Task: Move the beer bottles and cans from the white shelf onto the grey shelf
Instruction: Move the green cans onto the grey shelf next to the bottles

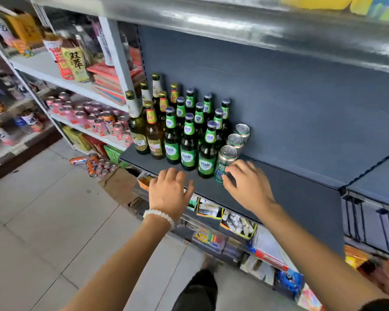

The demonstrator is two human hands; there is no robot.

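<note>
On the left part of the grey shelf (290, 194) stand several green-labelled beer bottles (189, 149), with several amber, gold-capped bottles (154, 140) to their left. To their right, three silver-topped cans run front to back, and the front can (226, 157) is nearest me. My right hand (247, 185) is at this can's lower right side, its loosely spread fingers touching the can. Near the shelf's front edge, below the bottles, my left hand (169, 191) hovers with relaxed fingers and holds nothing. The white shelf (43, 66) stands to the left.
Pink cans (94, 117) fill a lower level of the white shelf, and packets and boxes sit above them. Loose cans (97, 164) and a cardboard box (119, 182) lie on the tiled floor. Small goods (234, 221) fill the rack under the grey shelf. A metal shelf edge (234, 21) overhangs.
</note>
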